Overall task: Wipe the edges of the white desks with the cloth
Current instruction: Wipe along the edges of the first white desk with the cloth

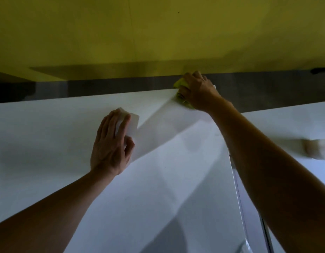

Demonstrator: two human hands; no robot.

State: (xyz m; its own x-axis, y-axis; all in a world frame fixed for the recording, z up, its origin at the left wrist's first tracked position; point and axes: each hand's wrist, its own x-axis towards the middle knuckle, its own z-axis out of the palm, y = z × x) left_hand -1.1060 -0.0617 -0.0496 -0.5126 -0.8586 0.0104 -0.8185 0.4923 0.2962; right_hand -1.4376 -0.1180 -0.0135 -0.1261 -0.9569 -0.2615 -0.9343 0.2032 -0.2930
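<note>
Right hand (198, 90) sits upper right of centre, at the far right corner of the near white desk (158, 189), fingers curled down over a yellow-green cloth (180, 84) — gripping it and pressing it onto the desk's far edge. Cloth is bunched; only bits of it show, a lump above the knuckles on the left and a strip below the hand along the desktop, the rest is hidden under the palm. Left hand (112, 143) is at mid-frame left of centre, palm down on the same desktop, fingers straight and slightly spread, holding nothing, thumb tucked toward the right side. Its faint reflection shows in the glossy surface just past the fingertips. Both forearms are bare and come in from the bottom corners of the frame. A second white desk (285, 125) lies on the right side of the frame, separated from the near one by a narrow gap that runs down toward the lower right. A blurred pale object (316, 149) rests on that second desk at the right edge — can't tell what it is. Behind the desks, a dark grey floor strip across the middle and a yellow wall (158, 33) filling the top of the frame.
</note>
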